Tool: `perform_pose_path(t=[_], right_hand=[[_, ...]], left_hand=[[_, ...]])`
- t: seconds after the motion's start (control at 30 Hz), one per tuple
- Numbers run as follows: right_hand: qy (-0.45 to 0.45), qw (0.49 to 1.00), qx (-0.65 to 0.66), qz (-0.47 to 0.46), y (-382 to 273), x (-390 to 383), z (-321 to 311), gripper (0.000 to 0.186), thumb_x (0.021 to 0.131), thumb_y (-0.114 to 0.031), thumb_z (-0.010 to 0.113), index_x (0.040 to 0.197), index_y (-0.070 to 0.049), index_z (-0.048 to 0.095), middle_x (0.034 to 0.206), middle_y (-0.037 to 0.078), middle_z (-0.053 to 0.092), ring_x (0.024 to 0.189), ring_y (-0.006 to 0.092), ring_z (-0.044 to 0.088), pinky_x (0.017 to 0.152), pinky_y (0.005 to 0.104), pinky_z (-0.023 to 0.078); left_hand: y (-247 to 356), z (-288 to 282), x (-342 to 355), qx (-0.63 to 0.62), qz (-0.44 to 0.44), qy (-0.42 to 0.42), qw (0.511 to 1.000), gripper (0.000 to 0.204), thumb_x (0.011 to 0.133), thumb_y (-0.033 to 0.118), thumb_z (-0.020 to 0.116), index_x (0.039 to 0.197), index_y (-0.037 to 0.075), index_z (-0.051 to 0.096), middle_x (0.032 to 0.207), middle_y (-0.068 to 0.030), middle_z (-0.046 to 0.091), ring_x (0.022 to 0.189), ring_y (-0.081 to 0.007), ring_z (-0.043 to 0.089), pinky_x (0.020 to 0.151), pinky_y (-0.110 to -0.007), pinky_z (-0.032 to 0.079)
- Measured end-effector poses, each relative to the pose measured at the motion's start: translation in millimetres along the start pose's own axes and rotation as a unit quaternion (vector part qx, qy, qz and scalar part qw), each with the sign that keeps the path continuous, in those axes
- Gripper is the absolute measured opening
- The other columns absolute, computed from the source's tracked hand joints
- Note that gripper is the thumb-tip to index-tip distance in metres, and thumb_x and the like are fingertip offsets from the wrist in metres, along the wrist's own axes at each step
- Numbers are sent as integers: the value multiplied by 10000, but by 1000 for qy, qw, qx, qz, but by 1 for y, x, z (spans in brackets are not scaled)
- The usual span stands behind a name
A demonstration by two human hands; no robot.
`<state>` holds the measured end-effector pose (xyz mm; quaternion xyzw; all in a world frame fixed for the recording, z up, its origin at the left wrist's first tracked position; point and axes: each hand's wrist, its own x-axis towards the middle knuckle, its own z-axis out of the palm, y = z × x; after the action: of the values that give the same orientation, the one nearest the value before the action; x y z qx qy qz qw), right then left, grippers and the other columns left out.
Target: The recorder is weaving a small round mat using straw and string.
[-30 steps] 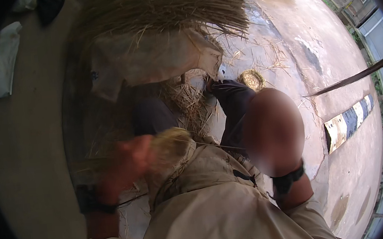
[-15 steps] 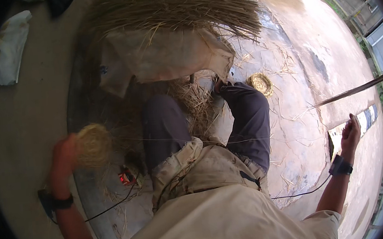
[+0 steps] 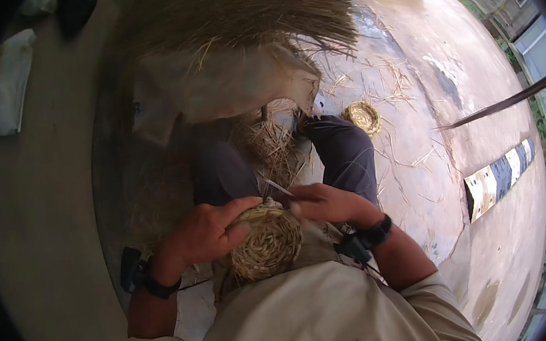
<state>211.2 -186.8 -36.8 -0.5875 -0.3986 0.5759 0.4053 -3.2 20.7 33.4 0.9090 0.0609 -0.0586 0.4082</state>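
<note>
A round coiled-straw basket [image 3: 266, 245] rests in front of my belly, its spiral base facing me. My left hand [image 3: 207, 233] grips its upper left edge, with the thumb over the coils. At the upper right edge is my right hand [image 3: 332, 203], its fingers closed around a thin, pale, pointed tool [image 3: 278, 186], perhaps a needle or awl. The tool's tip points up and left past the rim. My right fingertips are partly hidden, and I cannot tell if they touch the basket. A faint thin strand curves over my right knee.
A second, smaller straw basket [image 3: 363, 118] sits on the ground beyond my right knee. Ahead lies a big straw bundle [image 3: 257, 7] over a pale cloth sheet [image 3: 231, 79]. Loose straw [image 3: 274, 144] litters the ground between my legs. A striped board [image 3: 500, 178] is far right.
My left hand has brought the basket in from the far left to my lap. My right hand has come in from the far right. The strand stretched between them no longer runs across.
</note>
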Motion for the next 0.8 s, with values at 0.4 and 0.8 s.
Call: perform_pose_path(t=[0.4, 0.8], right_hand=[[79, 879, 465, -63, -20, 10, 8, 327, 1095, -303, 591, 1111, 0, 715, 877, 36, 705, 738, 157, 645, 716, 332, 534], [65, 974, -173, -129, -17, 20, 17, 309, 1017, -291, 718, 959, 12, 727, 740, 134, 662, 668, 168, 607, 656, 363, 515]], left_hand=[[-24, 22, 11, -9, 52, 26, 998, 410, 958, 164, 678, 1362, 98, 657, 1019, -211, 758, 889, -379, 753, 765, -461, 616], [-24, 20, -8, 49, 9, 19, 999, 338, 983, 158, 645, 1291, 19, 660, 985, -247, 738, 866, -417, 741, 736, -472, 586]])
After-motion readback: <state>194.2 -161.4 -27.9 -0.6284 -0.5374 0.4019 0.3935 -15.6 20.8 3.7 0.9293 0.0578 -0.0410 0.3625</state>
